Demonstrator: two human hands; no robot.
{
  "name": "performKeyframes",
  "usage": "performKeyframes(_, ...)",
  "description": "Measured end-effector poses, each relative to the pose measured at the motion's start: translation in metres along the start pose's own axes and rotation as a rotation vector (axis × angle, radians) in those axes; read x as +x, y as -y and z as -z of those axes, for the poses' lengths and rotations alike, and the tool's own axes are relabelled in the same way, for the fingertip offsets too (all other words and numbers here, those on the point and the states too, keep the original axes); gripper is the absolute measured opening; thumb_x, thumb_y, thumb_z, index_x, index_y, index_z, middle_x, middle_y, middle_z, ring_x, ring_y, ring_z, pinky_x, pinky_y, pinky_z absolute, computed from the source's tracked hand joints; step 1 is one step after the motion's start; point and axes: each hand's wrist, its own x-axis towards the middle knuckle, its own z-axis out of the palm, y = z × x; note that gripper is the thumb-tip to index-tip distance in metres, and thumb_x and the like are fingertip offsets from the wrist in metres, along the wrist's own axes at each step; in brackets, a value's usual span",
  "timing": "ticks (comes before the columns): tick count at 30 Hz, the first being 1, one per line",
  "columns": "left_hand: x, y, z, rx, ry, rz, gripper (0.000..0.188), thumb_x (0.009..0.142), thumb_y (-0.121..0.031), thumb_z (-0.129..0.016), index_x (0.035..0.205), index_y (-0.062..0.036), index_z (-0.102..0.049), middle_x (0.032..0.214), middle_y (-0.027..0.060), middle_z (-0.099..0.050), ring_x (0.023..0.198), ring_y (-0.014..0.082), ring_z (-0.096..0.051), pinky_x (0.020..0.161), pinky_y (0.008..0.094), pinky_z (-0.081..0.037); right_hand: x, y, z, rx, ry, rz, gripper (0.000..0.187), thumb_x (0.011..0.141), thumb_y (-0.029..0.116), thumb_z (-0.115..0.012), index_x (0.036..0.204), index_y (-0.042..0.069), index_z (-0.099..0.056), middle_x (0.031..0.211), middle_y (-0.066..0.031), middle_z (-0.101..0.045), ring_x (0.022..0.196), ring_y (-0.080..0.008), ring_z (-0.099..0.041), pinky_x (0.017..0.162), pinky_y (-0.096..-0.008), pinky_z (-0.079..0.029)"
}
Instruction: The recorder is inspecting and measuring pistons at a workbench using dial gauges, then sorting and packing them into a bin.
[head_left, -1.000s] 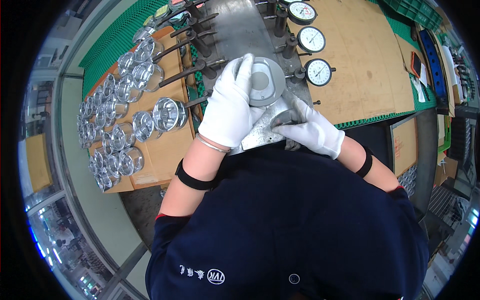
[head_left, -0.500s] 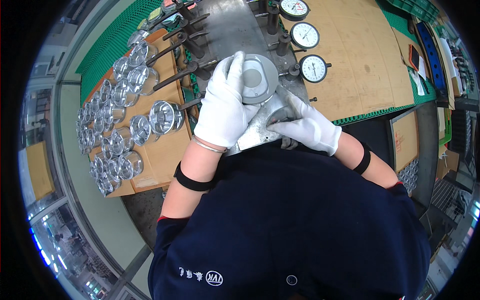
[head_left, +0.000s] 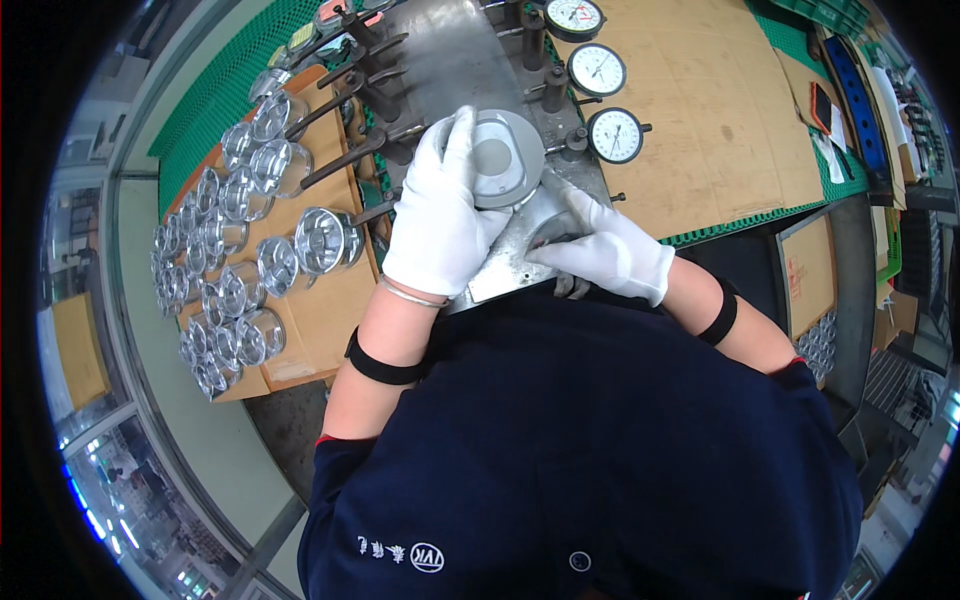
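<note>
A round metal piston [head_left: 520,172] sits crown upward, its pale recessed middle showing. My left hand [head_left: 437,210], in a white glove, is closed on the piston's left side, fingers along the rim. The gloved right hand [head_left: 612,245] grips a silver metal block [head_left: 500,270] with a curved cutout. Its index finger reaches the piston's lower right edge while the thumb lies at the cutout; the other fingers are mostly hidden. Both rest at the near end of a grey steel gauge fixture [head_left: 450,55]. The piston's underside is out of sight.
Several dial gauges [head_left: 615,135] stand along the fixture's right side, and dark posts with rods [head_left: 375,98] along its left. Many shiny pistons [head_left: 328,240] stand on cardboard [head_left: 310,335] at left. More cardboard [head_left: 710,120] covers the right-hand table, with a phone-like object [head_left: 821,107] beyond.
The view has shifted slightly, so the fixture, gauges and hands sit a little further left. Both hands keep nearly the same hold on the piston and block.
</note>
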Motion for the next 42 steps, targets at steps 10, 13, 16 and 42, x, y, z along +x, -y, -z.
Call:
performKeyframes(10, -0.026, -0.027, 0.062, -0.428, -0.137, 0.181, 0.031, 0.084, 0.0, -0.071, 0.114, 0.0031, -0.065, 0.116, 0.0184, -0.068, 0.094, 0.026, -0.069, 0.091, 0.0357, -0.053, -0.018, 0.022, 0.074, 0.201, -0.529, 0.629, 0.05, 0.1, 0.033, -0.056, 0.133, -0.004, -0.053, 0.107, -0.0141, -0.071, 0.099, -0.0212, -0.069, 0.087, -0.0325, -0.055)
performKeyframes(13, -0.057, 0.04, 0.07, -0.107, -0.327, 0.49, 0.033, 0.092, -0.007, -0.07, 0.122, 0.0034, -0.062, 0.114, 0.0187, -0.067, 0.095, 0.0257, -0.068, 0.087, 0.0348, -0.054, -0.001, -0.005, 0.141, 0.155, -0.842, 0.539, 0.043, 0.098, 0.032, -0.056, 0.124, -0.003, -0.061, 0.102, -0.0122, -0.071, 0.089, -0.018, -0.07, 0.077, -0.0304, -0.057)
performKeyframes(16, -0.104, 0.091, 0.074, 0.526, 0.023, 0.564, 0.036, 0.084, -0.019, -0.076, 0.114, 0.001, -0.068, 0.119, 0.0252, -0.064, 0.109, 0.0405, -0.062, 0.096, 0.047, -0.05, 0.05, -0.042, 0.203, 0.307, -0.704, -0.001, 0.027, 0.096, 0.026, -0.057, 0.108, 0.002, -0.063, 0.084, -0.0081, -0.067, 0.061, -0.015, -0.061, 0.056, -0.0293, -0.052)
performKeyframes(42, -0.042, -0.078, 0.098, -1.323, -0.265, 0.918, 0.049, 0.099, -0.031, -0.059, 0.125, 0.0105, -0.057, 0.114, 0.015, -0.068, 0.092, 0.0165, -0.066, 0.078, 0.0281, -0.052, 0.017, 0.056, 0.044, -0.156, 0.318, 0.447, 0.113, 0.069, 0.021, -0.091, 0.156, 0.0, -0.021, 0.123, -0.016, -0.064, 0.103, -0.0249, -0.068, 0.106, -0.0359, -0.047)
